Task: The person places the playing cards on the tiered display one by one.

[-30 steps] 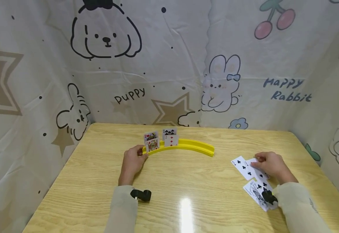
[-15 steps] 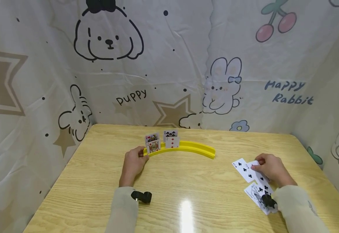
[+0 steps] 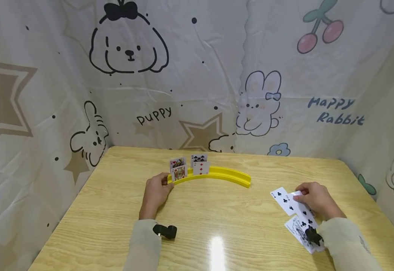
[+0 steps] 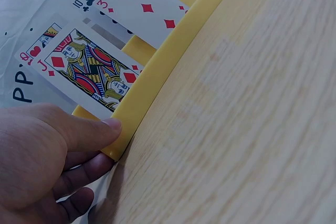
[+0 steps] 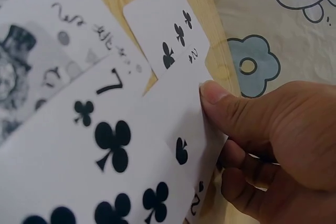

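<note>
My left hand pinches the left end of a curved yellow card holder, thumb on its front wall. Upright in the holder stand the jack of diamonds before the queen of hearts, and the three of diamonds before the ten of clubs. Far to the right, my right hand pinches the edge of the two of spades, thumb on its face. This card overlaps the three of clubs. The seven of clubs and a black-and-white joker lie nearer me.
A wooden table bears everything, its back edge meeting a printed cloth that also hangs at both sides. Black camera mounts sit on the wrists; the right one covers part of the loose cards in the head view.
The head view has tilted up a little, so everything appears lower in it. Both hands keep almost the same places, the left on the holder and the right on the two of spades.
</note>
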Demonstrator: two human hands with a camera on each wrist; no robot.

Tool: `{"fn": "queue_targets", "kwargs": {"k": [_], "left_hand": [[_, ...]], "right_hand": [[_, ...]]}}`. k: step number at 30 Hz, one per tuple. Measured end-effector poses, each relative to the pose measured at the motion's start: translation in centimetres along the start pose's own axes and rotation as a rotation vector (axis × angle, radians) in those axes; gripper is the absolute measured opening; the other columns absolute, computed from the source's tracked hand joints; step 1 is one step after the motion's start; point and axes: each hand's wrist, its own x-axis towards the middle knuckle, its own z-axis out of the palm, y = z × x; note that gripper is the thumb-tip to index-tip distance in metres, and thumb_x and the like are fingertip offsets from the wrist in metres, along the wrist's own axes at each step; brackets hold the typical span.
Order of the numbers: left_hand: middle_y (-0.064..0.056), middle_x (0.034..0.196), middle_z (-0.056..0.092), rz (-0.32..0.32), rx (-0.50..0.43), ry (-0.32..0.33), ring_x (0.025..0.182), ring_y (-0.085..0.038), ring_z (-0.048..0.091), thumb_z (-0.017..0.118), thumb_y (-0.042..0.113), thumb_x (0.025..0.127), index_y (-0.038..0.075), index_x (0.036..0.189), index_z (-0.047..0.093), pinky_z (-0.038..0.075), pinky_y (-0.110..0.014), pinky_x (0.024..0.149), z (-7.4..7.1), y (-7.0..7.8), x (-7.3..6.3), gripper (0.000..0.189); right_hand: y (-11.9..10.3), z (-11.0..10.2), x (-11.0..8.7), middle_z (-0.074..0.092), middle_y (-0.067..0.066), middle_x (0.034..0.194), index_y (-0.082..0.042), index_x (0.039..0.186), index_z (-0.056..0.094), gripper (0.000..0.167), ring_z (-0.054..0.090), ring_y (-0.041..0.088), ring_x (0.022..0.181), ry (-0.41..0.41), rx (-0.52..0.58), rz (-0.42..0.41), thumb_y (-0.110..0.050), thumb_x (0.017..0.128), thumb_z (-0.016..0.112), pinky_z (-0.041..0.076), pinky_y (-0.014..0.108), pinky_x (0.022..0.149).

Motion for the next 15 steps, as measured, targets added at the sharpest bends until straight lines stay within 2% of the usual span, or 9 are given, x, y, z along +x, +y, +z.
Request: {"fn": "queue_targets", "kwargs": {"k": [6, 15], "left_hand": [[-0.011, 0.1, 0.07, 0.001, 0.001, 0.0, 0.092, -0.023, 0.064, 0.078, 0.008, 0.088, 0.0, 0.12, 0.07, 0.053, -0.041, 0.082, 0.0, 0.0, -0.1, 0.035], [-0.012, 0.103, 0.07, -0.004, 0.009, -0.005, 0.094, -0.023, 0.064, 0.078, 0.009, 0.088, 0.0, 0.121, 0.069, 0.054, -0.04, 0.082, 0.0, -0.2, 0.0, 0.036]], "right_hand": [[-0.2, -0.4, -0.2, 0.059, 0.013, 0.094, 0.003, 0.106, 0.066, 0.021, 0.053, 0.027, 0.084, 0.019, -0.036, -0.071, -0.008, 0.091, 0.074, 0.047, 0.036, 0.069], [-0.9, -1.8, -0.6, 0.06, 0.011, 0.091, 0.002, 0.102, 0.066, 0.016, 0.053, 0.027, 0.082, 0.062, -0.01, -0.138, -0.01, 0.092, 0.072, 0.047, 0.036, 0.067]]}}
